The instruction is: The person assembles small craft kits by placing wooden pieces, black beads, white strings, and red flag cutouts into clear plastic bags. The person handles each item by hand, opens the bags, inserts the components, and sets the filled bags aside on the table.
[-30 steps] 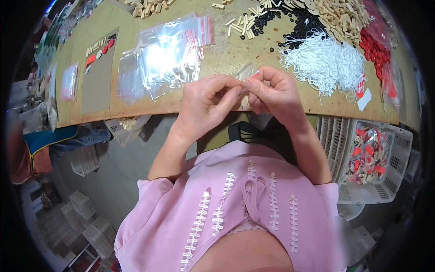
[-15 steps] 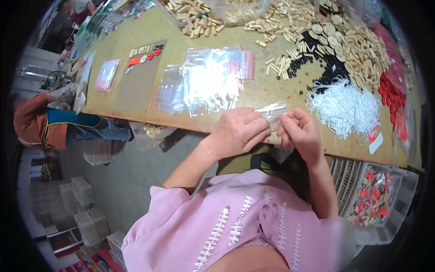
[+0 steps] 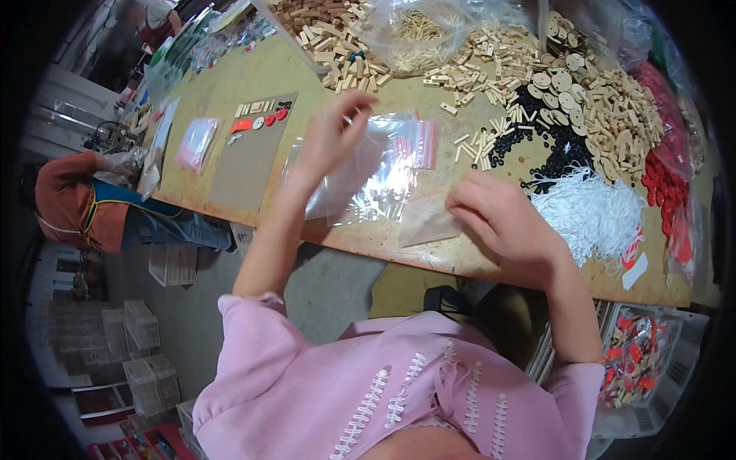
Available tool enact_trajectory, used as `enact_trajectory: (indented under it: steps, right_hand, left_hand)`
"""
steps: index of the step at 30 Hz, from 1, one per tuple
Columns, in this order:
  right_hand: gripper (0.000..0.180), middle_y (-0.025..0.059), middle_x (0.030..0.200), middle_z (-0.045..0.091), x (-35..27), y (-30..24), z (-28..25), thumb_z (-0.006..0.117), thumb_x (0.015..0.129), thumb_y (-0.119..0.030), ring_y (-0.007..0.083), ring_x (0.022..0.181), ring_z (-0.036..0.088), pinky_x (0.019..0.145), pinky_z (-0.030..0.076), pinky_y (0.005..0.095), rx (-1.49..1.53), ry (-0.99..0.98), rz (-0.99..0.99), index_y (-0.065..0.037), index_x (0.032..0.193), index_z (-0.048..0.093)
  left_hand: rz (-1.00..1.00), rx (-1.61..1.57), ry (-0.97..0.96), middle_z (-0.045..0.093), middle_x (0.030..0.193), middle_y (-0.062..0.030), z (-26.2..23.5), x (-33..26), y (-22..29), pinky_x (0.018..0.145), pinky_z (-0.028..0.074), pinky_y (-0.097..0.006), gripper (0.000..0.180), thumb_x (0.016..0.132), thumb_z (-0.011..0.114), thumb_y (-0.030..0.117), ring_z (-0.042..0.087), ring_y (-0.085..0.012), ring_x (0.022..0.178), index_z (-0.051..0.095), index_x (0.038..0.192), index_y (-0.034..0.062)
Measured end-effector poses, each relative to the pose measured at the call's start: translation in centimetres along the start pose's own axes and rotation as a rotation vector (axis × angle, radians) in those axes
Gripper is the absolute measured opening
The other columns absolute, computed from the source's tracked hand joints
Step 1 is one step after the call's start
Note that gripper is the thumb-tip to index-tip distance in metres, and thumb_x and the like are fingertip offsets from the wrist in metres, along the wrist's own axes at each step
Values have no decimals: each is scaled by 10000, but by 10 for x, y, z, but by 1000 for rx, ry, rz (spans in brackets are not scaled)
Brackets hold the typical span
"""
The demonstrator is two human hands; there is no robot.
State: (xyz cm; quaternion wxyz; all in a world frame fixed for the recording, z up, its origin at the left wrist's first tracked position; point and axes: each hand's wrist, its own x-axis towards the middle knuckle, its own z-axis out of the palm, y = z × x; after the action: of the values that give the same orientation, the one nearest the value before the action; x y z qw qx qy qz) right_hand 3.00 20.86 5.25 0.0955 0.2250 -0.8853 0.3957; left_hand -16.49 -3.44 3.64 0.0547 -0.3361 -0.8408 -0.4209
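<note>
Reaching over the pile of clear zip bags (image 3: 383, 180), the left hand (image 3: 331, 134) was lifted above the wooden table (image 3: 253, 73). Its fingers were bent together, thumb toward fingertips, as if pinching something small or a bag edge, but I could not tell for sure whether anything was between them, because the hand was a little blurred. The pile lay near the table's front edge, probably so that the next bag was always close to both hands.

Just right of that pile, the right hand (image 3: 502, 222) rested palm down with its fingers spread and pressing on one flat small bag (image 3: 425, 222), which lay on the table at the front edge. In my judgement the hand held the bag flat so it would not slide while the other hand was away.

Behind the pile, farther from the person, the parts were kept in separate heaps: pale wooden sticks and blocks (image 3: 337, 46), round wooden discs (image 3: 606, 115), small black pieces (image 3: 552, 153), white string (image 3: 594, 211) and red pieces (image 3: 663, 169) to the right. Left of the pile lay a grey card (image 3: 245, 157) with a few sample pieces on it, and beyond it a pink-tinted bag (image 3: 195, 142). Another person in an orange top (image 3: 65, 203) sat at the far left side.
</note>
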Motion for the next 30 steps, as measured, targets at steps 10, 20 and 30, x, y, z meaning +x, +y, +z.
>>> enact_trajectory:
  steps: [10, 20, 30]
  right_hand:
    - [164, 127, 915, 632, 12, 57, 9, 660, 869, -34, 334, 879, 660, 756, 549, 422, 0, 89, -76, -57, 1028, 689]
    - [172, 138, 961, 605, 12, 56, 6, 657, 868, 9, 348, 907, 640, 772, 534, 418, -16, 211, -66, -38, 1033, 663]
    - [151, 146, 1028, 644, 13, 56, -7, 607, 910, -4, 357, 961, 662, 823, 556, 422, 11, 339, -50, -38, 1034, 687]
  left_hand:
    - [-57, 536, 23, 745, 942, -140, 32, 91, -108, 779, 566, -457, 231, 906, 709, 278, 720, -354, 877, 703, 1006, 69]
    - [-186, 622, -73, 734, 925, -153, 43, 92, -88, 780, 554, -442, 298, 895, 715, 342, 711, -350, 877, 672, 1013, 71]
    - [-96, -366, -270, 698, 1070, -8, 20, 42, 30, 795, 543, -261, 291, 887, 750, 81, 670, -115, 927, 674, 1168, 60]
